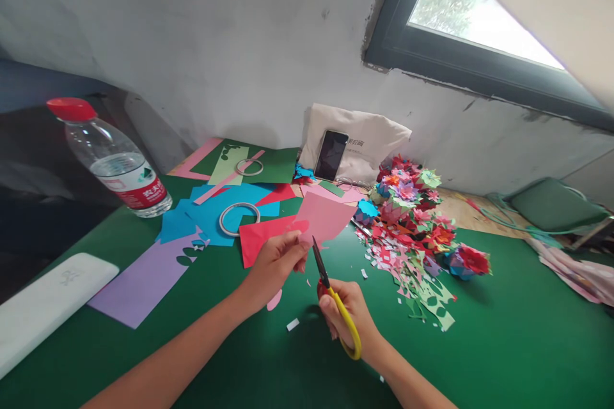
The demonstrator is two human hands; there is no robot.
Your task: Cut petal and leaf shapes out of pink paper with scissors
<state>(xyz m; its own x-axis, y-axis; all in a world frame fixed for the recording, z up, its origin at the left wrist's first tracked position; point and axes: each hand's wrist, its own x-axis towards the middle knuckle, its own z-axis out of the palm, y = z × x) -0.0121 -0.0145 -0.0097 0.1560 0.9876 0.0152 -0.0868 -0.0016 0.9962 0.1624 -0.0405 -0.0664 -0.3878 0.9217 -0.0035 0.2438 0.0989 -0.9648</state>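
Green matted tabletop [503,345]: clear red-capped plastic water bottle [112,160] far left of thin pink paper sheet [323,217], left hand [275,265] pinching its lower-left edge (light, floppy, probably tears easily, so grip near blades), right hand [352,323] curled through yellow-handled scissors [330,294] just below it, colourful paper flower pile [412,211] right of it.

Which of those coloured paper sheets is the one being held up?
The pink sheet, pinched in the left hand against the scissors; the others lie flat on the table.

The green table [503,345] bears a water bottle [115,163] and purple paper [144,281] left of the left hand [275,265], and paper flowers [417,211] beyond the right hand [348,316].
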